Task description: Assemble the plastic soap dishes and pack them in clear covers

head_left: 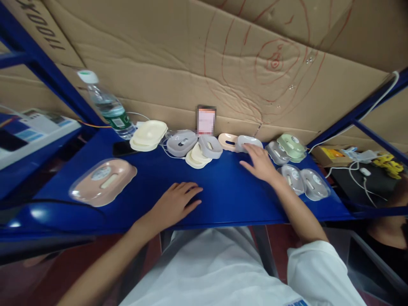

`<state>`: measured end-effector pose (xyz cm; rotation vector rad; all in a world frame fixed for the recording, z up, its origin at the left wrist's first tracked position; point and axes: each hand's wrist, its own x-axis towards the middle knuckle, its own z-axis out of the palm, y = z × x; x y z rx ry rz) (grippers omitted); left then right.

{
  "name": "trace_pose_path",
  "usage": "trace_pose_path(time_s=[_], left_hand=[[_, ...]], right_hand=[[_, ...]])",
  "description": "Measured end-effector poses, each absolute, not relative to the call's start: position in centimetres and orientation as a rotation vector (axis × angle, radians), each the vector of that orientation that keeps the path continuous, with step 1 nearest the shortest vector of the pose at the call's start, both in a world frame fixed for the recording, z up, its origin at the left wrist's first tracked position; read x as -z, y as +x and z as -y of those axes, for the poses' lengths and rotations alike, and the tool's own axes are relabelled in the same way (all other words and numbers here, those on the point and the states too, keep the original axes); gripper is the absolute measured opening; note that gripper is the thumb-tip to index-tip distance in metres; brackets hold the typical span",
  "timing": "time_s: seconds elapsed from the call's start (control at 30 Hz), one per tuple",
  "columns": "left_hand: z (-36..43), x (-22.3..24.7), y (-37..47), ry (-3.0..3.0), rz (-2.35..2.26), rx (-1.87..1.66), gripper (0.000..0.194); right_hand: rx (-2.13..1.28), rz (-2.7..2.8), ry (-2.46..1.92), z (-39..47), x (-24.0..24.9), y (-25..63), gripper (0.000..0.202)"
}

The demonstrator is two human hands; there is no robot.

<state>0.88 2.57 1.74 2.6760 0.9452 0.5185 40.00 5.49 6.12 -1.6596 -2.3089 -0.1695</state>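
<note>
Head view shows a blue table (223, 195) with many small plastic shells along its far edge. Right hand (259, 163) is stretched forward with fingers spread, and the fingertips touch a grey shell (250, 142) that lies beside a peach shell (227, 141). This hand holds nothing. Left hand (177, 204) lies flat on the table near the front edge, palm down, fingers loosely apart, also holding nothing. Far to the left a pink shell in clear wrap (103, 182) lies alone. A water bottle (106, 104) stands at the back left, against the cardboard wall (178, 63).
</note>
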Motion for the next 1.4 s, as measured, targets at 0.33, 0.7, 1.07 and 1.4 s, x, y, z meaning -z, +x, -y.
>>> trace_pose_path(time_s=[0.33,0.7,1.07,1.4], left_hand=[[-10.1,-5.6,6.7,2.794,-1.187,-0.720,0.051],[-11.0,-3.6,5.3,2.745,-1.256,-0.929,0.039],[-10.3,-3.2,5.9,2.805,-1.130,-0.861,0.031],[-12.0,-4.3,4.4,2.746,-1.304,-0.898,0.036]], right_hand=[[0.195,2.389,-1.617,-5.7,-3.2,37.1,0.056],[0.154,2.269,-1.874,-5.8,-2.3,37.5,0.053],[0.142,2.259,-1.783,-7.7,-1.0,38.0,0.064],[0.051,2.242,-1.538,-6.3,-2.1,38.2,0.037]])
